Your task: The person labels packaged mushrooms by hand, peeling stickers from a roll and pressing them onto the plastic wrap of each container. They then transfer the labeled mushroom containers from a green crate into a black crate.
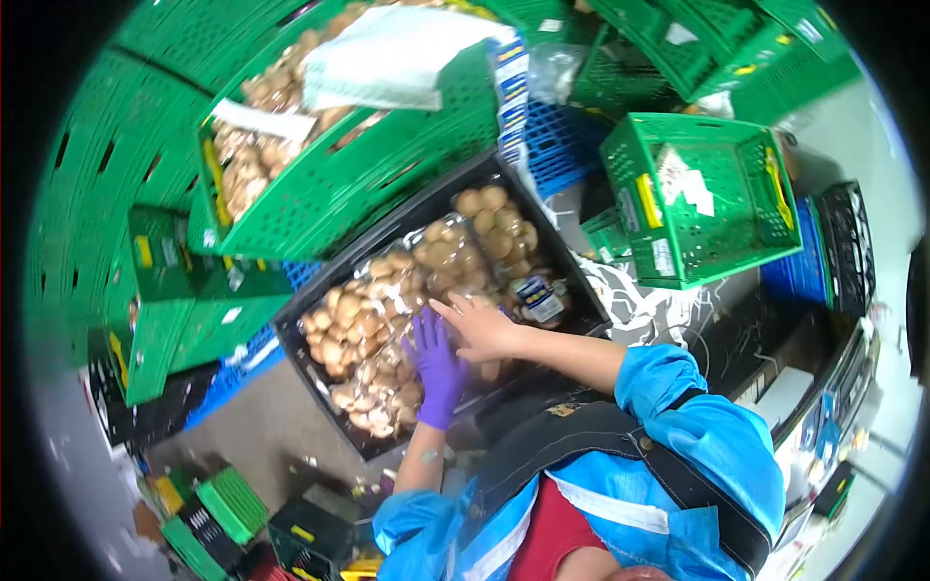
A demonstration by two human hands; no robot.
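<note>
The person is leaning over a black crate [291, 334] packed with film-wrapped mushroom packs [363, 320], and both hands are working inside it. The left hand [436, 368], wearing a purple glove, is lying flat with fingers spread wide on the packs at the near side of the crate, gripping nothing. The right hand [481, 329], bare, is pressing down just beside it, fingers open and splayed across the wrap, also holding nothing. The two hands are almost touching. A labelled pack [539, 298] is sitting just beyond the right hand. Behind the black crate, a tilted green crate [387, 184] is holding loose mushrooms, and another green crate [702, 198] is standing off to the right, well apart
</note>
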